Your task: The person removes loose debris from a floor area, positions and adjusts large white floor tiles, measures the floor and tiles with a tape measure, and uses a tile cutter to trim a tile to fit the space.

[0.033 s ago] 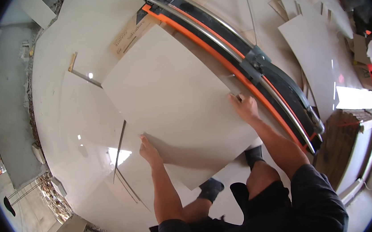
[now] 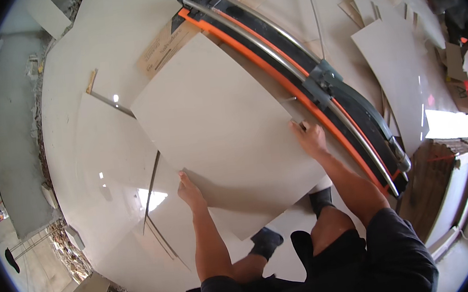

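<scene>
A large, pale grey rectangular tile (image 2: 214,114) is held in front of me, above the floor. My left hand (image 2: 192,193) is closed on its left edge, thumb on top and the other fingers mostly hidden beneath. On the opposite edge my right hand (image 2: 310,138) grips the tile, fingers curled round the rim. Just right of that hand lies a long tile cutter (image 2: 283,68) with an orange edge, a black bed and steel rails. The tile's near corner hangs above my feet.
Flattened cardboard (image 2: 160,49) lies beyond the tile. Thin strips (image 2: 152,187) rest on the glossy floor (image 2: 88,154) at left. Tile offcuts (image 2: 370,9) and another large tile (image 2: 390,74) lie right of the cutter, near a stack of boxed tiles (image 2: 440,182). Rubble (image 2: 69,252) lines the left floor edge.
</scene>
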Demonstrator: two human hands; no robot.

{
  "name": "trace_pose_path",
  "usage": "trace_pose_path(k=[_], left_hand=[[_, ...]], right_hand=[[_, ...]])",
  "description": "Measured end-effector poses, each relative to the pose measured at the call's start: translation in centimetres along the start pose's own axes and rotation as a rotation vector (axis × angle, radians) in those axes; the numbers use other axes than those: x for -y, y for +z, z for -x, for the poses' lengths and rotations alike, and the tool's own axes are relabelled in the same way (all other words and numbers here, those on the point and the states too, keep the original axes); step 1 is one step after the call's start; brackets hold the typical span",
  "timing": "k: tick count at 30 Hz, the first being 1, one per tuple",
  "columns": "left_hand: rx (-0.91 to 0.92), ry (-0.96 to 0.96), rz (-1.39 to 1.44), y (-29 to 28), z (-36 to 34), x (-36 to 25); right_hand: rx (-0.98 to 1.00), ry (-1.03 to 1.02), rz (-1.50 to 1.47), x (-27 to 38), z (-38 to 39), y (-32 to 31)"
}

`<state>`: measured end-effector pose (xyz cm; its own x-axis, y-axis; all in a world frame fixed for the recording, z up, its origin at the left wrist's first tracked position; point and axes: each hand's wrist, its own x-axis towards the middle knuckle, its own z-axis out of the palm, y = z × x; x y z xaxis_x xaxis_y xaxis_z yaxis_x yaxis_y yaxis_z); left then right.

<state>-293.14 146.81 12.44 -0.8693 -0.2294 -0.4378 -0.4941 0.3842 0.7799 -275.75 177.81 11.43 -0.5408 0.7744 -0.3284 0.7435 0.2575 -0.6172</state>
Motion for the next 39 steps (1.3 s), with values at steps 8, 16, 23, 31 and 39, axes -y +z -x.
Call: trace_pose_path(k=[8,16,23,31,39], left_hand=[[-0.033,0.033,0.119,7.5,-3.3,1.8],[0.071,0.076,-0.124,8.6,-5.3,2.8],[0.083,0.07,-0.118,8.3,-4.9,2.1],[0.113,0.053,-0.076,8.8,-4.5,2.5],[0.068,0.043,-0.088,9.2,-3.8,3.1]], right_hand=[[-0.089,-0.036,-0.095,-4.5,-3.9,1.2],[-0.044,0.037,-0.089,-5.0,-4.5,0.4],[-0.217,-0.559,0.244,-0.9,1.4,-16.1],[0.127,0.107,0.452,-8.2,1.6,-23.1],[0.107,0.328,0.465,-20.8,13.6,-29.6]])
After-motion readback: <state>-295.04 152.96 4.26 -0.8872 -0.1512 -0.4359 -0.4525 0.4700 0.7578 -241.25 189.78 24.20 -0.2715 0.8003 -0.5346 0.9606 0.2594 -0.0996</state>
